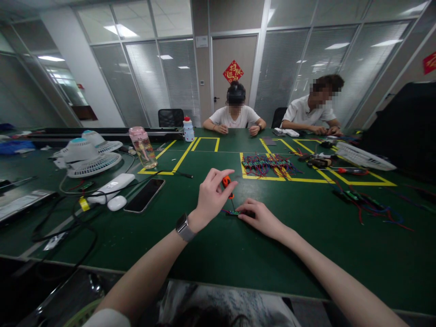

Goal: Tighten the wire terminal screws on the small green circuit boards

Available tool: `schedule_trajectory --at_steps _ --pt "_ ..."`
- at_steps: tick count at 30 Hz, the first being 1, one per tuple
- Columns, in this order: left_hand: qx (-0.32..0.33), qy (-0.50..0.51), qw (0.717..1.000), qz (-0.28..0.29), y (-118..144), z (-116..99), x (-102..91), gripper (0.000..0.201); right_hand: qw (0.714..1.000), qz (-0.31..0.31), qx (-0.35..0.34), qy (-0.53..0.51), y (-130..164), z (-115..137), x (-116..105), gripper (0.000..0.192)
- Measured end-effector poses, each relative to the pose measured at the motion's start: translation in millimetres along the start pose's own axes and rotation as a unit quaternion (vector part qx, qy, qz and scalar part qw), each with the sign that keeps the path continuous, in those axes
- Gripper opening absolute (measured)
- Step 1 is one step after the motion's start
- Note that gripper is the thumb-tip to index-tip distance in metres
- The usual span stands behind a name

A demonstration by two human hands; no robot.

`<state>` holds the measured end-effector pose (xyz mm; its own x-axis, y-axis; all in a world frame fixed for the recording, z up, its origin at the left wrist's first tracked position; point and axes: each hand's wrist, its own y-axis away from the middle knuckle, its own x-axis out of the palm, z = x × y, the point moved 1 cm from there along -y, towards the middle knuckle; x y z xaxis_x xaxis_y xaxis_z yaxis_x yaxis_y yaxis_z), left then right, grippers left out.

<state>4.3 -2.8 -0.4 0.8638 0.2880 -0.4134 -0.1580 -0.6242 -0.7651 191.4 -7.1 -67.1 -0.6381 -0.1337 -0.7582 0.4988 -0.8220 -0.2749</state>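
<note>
The person's left hand (211,195) is raised just above the green table (218,254), its fingers closed around a small screwdriver with an orange handle (226,182). The tool stands nearly upright: the handle is at the top between thumb and fingertips, and the dark shaft points down toward the table, its long axis close to vertical with a slight lean. The tip comes down at a small circuit board (234,212), which lies flat on the table near the middle of the near edge, its long axis running left to right. Red and blue wires leave its left end.

The right hand (261,219) rests on the table just right of the board, fingers together and stretched flat, the fingertips pressing on the board's right end. A watch (184,228) sits on the left wrist.

To the left lie a black phone (144,195), a white mouse (116,202), a white box (111,186), black cables, and farther off two white fans (89,156) and a pink-capped bottle (143,147). Beyond the hands, in a square of yellow tape, lies a pile of wired boards (267,164). More wired parts (361,202) lie to the right. At the far side two people in white shirts sit with their hands on the table.
</note>
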Motion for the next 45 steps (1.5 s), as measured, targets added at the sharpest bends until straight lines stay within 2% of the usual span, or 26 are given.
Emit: schedule_trajectory --at_steps 5,12,17,23,28,34,39,45 --pt "-0.008 0.033 0.999 0.023 1.6 -0.2 0.8 0.037 1.000 -0.003 -0.003 -0.006 -0.1 -1.3 0.4 0.016" --pt "0.004 0.016 1.000 -0.001 1.4 1.3 0.5 0.024 1.000 -0.001 -0.005 -0.008 0.9 -1.5 0.2 0.014" --pt "-0.010 0.045 0.999 0.017 1.9 2.2 1.0 0.036 1.000 0.002 -0.005 -0.008 0.8 -1.2 -0.1 0.015" --pt "-0.005 0.013 1.000 -0.002 -0.4 2.2 -0.6 0.023 1.000 0.000 -0.006 -0.006 0.4 -2.8 0.7 0.015" --pt "-0.010 0.057 0.998 0.019 1.3 2.0 0.0 0.035 1.000 0.001 -0.009 -0.006 0.0 -3.4 1.1 0.015" --pt "-0.008 0.020 1.000 0.001 -0.5 1.2 -1.9 0.023 1.000 0.003 -0.004 -0.001 0.3 -1.4 -0.4 0.015" --pt "-0.025 0.068 0.997 0.028 2.1 1.1 -1.1 0.037 1.000 0.004 -0.006 -0.001 0.6 -1.2 -0.7 0.015" --pt "0.004 0.023 1.000 -0.006 0.4 0.1 -1.2 0.025 1.000 0.003 -0.006 -0.001 0.1 -3.2 0.2 0.015"
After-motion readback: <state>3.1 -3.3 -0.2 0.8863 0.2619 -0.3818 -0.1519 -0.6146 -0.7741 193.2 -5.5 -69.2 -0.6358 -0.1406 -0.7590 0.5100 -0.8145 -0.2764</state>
